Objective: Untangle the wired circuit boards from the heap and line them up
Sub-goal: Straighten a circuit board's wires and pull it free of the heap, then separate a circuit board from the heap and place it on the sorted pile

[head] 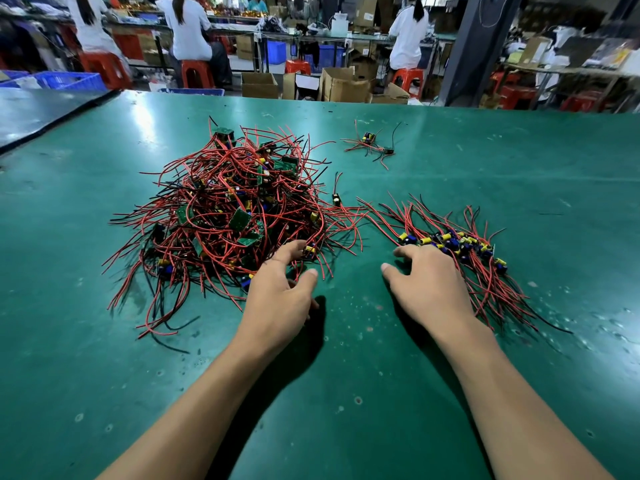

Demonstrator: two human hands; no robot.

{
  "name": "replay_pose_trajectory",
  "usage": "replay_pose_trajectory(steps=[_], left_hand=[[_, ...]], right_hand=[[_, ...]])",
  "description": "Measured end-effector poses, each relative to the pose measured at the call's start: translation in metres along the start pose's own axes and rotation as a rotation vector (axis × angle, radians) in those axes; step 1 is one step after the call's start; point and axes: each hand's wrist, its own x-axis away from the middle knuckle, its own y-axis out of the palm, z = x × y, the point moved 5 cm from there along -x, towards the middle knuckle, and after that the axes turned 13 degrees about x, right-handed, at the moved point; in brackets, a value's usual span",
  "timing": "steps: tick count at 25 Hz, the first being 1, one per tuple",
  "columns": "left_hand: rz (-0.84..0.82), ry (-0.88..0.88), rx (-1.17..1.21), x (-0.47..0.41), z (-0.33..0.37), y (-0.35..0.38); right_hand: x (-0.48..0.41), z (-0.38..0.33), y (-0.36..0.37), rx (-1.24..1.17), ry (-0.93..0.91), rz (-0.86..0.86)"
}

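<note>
Heap risk: left hand, grip open at its edge, may drag snagged neighbours; right hand seemingly empty, pinning the row.

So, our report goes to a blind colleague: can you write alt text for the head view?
Two bare hands rest on a green table: the left hand touches a tangled heap of red-wired circuit boards, the right hand a neater row.
</note>
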Motion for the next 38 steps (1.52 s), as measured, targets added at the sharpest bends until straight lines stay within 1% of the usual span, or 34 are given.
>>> replay_pose_trajectory(steps=[3,4,5,7,9,11,16,18,21,23,26,28,30,31,33,34,35,36,38], left_hand=[[-0.069,-0.009,-0.220,-0.004,0.000,0.000],[-0.076,-0.008,-0.258,-0.005,0.001,-0.001],[-0.080,-0.012,-0.275,-0.006,0.001,-0.001],[-0.078,-0.025,-0.288,-0.007,0.002,-0.002],[-0.078,-0.031,-0.271,-0.009,0.001,-0.004],[-0.079,-0.026,-0.228,-0.010,0.001,-0.005],[-0.084,0.046,-0.125,-0.005,0.002,0.000],[-0.073,0.034,-0.095,-0.006,-0.001,-0.001],[-0.040,0.059,-0.087,-0.006,-0.001,-0.004],[-0.004,0.117,-0.096,-0.004,0.003,-0.006],[0.054,0.171,-0.034,-0.002,0.006,-0.011],[0.033,0.173,-0.004,-0.001,0.005,-0.012],[-0.064,0.154,-0.007,0.002,0.004,-0.005],[-0.114,0.151,-0.029,0.004,0.004,0.000],[-0.164,0.136,-0.049,0.006,0.005,0.005],[-0.166,0.106,-0.010,0.005,0.004,0.006],[-0.161,0.050,0.079,0.003,0.003,0.006],[-0.155,-0.022,0.208,0.002,0.000,0.007],[-0.140,-0.164,0.461,0.000,-0.004,0.008]], right_hand=[[0.002,0.001,0.000,0.041,-0.020,-0.052],[0.002,0.001,-0.001,0.052,-0.019,-0.052],[0.003,-0.001,-0.003,0.047,-0.024,-0.028],[0.007,-0.013,-0.005,-0.056,-0.088,0.064],[0.015,-0.035,0.000,-0.199,-0.199,0.097],[0.022,-0.055,0.013,-0.277,-0.268,0.042],[0.021,-0.064,0.022,-0.334,-0.355,-0.075],[0.021,-0.064,0.021,-0.353,-0.380,-0.102],[0.021,-0.061,0.019,-0.488,-0.329,-0.117],[0.018,-0.055,0.017,-0.635,-0.231,-0.142],[0.008,-0.042,0.016,-0.792,-0.063,-0.109],[0.005,-0.037,0.018,-1.051,0.075,-0.155],[0.004,-0.038,0.019,-1.403,0.201,-0.240],[0.004,-0.039,0.018,-1.562,0.234,-0.272],[0.003,-0.040,0.014,-1.797,0.243,-0.349],[0.003,-0.041,0.012,-1.869,0.233,-0.403],[0.005,-0.044,0.009,-1.917,0.216,-0.467],[0.008,-0.048,0.008,-1.928,0.182,-0.524],[0.014,-0.055,0.007,-1.835,0.088,-0.619]])
